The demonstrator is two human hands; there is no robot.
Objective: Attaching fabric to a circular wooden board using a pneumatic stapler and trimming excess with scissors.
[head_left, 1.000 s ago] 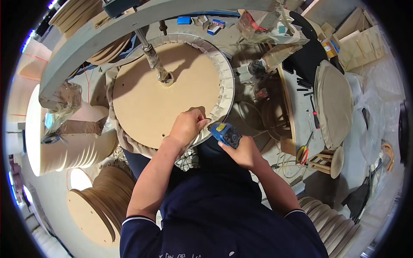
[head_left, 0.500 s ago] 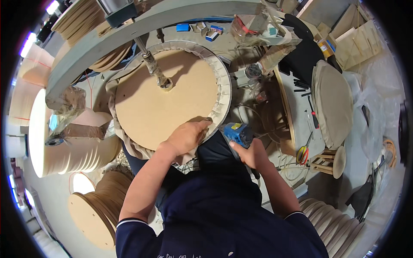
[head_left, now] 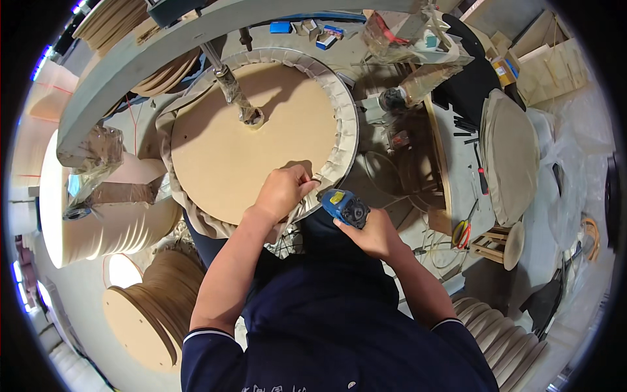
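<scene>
A round wooden disc [head_left: 248,144] lies flat in front of me, with pale fabric [head_left: 343,130] folded over its rim in pleats. My left hand [head_left: 282,191] presses and pinches the fabric at the disc's near edge. My right hand [head_left: 373,235] grips a blue stapler-like power tool [head_left: 345,207], its nose pointed at the fabric right beside my left fingers. A wrapped vertical rod [head_left: 230,88] comes down onto the disc's centre.
A curved grey beam [head_left: 130,62] arches over the disc. Stacks of wooden discs [head_left: 150,313] stand at lower left, a padded round piece [head_left: 509,157] at right. Small boxes [head_left: 307,29] and tools, including pliers [head_left: 461,232], lie on the bench.
My left hand slid to the right along the disc's near rim, and the right hand with the blue tool followed it. The view shifted a little.
</scene>
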